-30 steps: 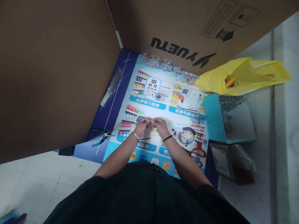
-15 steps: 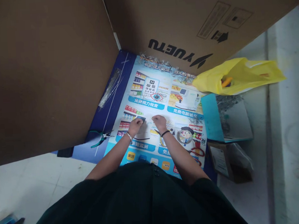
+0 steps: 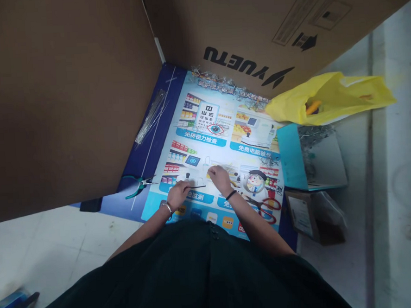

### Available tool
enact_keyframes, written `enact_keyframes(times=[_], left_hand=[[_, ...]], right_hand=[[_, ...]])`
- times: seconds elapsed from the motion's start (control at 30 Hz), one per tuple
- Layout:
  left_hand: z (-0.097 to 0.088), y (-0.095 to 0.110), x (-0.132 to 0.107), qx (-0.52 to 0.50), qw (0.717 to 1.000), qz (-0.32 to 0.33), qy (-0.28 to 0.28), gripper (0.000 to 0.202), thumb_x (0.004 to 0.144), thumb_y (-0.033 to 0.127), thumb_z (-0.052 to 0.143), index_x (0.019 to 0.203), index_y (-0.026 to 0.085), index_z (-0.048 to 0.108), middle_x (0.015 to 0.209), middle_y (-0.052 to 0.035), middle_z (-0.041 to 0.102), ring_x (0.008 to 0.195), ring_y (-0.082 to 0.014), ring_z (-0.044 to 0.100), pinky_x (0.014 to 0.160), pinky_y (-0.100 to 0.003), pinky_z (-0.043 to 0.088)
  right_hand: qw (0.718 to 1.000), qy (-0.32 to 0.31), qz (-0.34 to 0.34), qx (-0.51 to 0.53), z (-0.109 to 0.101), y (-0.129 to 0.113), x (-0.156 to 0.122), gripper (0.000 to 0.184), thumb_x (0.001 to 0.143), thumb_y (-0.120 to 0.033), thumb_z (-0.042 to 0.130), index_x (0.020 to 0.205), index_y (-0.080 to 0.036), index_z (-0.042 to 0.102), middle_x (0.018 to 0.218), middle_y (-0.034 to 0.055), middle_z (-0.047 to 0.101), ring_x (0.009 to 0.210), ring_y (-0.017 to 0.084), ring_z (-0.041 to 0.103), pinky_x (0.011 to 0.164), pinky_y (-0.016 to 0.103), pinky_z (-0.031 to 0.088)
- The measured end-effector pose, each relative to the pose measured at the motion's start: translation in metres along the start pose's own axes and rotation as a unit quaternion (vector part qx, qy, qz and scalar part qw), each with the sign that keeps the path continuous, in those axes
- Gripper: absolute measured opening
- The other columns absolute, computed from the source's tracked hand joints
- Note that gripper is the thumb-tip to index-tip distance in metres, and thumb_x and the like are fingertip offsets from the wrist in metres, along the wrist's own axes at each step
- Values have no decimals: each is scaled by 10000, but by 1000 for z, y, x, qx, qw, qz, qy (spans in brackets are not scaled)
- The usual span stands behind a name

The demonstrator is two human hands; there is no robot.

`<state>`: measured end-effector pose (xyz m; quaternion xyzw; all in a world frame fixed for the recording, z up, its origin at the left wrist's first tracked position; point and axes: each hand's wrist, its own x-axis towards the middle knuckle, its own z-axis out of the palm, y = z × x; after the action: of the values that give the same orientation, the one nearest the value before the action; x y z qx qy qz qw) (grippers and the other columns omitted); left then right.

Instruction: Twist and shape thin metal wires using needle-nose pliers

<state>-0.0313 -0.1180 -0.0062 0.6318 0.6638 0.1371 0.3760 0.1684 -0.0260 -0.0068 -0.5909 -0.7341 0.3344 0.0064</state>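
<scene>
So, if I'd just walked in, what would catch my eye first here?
Probably the bright yellow bag at the right, beside tall brown cardboard with upside-down YUETU lettering. Then the middle, where the left hand is at one end of a thin dark stick over a colourful poster, the right hand close by. Red-handled scissors lie by the right forearm.

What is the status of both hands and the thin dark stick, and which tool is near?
Left hand: at thin dark stick, grip unclear. Right hand: fingers curled, contents too small to tell. Red-handled scissors beside right forearm.
</scene>
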Motion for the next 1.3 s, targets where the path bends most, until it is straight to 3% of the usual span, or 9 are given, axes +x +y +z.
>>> enact_keyframes(times=[0.13,0.3,0.53,0.83,1.03,1.13,1.3], left_hand=[[5,0,-1,32,999,2,9,148,847,202,509,936,183,626,910,-46,610,887,-173,570,817,-285,449],[8,2,5,71,997,9,0,169,869,184,450,896,174,617,893,-51,606,894,-176,565,820,-281,446],[7,2,-17,122,988,51,-77,148,852,199,480,911,190,615,949,-45,608,888,-164,577,771,-250,460],[14,4,-32,208,964,86,-140,221,846,94,426,984,121,597,1026,-134,592,978,-230,544,853,-349,443],[9,20,-14,236,956,101,-140,233,837,66,408,994,107,576,995,-143,583,918,-233,560,784,-342,461],[1,35,6,241,955,124,-123,252,853,85,407,1066,118,536,1006,-136,572,940,-239,550,806,-349,447],[-19,57,39,255,948,158,-107,182,852,78,412,971,119,543,949,-123,558,928,-246,543,792,-352,440]], right_hand=[[997,-26,-58,-43,12,-10,-25,258,890,-316,520,1091,-159,562,1107,67,578,952,181,578,819,390,490],[991,-48,-88,-94,20,-20,-26,272,887,-315,524,1107,-157,554,1134,73,565,986,194,566,840,409,479],[976,-111,-130,-133,25,-20,-49,280,887,-320,525,1111,-154,551,1118,74,571,954,185,577,815,392,491],[971,-122,-145,-142,42,-19,-80,261,885,-317,528,1084,-152,563,1100,67,578,957,185,576,819,394,487],[974,-89,-159,-133,35,-26,-77,192,889,-291,517,994,-147,588,1016,45,595,924,171,568,819,378,464],[976,-56,-163,-132,23,-31,-69,156,899,-198,465,913,-153,613,921,53,602,897,178,539,836,348,419],[981,24,-135,-137,-4,-35,-51,227,909,-184,392,959,-146,609,963,118,562,949,235,461,864,360,352]])
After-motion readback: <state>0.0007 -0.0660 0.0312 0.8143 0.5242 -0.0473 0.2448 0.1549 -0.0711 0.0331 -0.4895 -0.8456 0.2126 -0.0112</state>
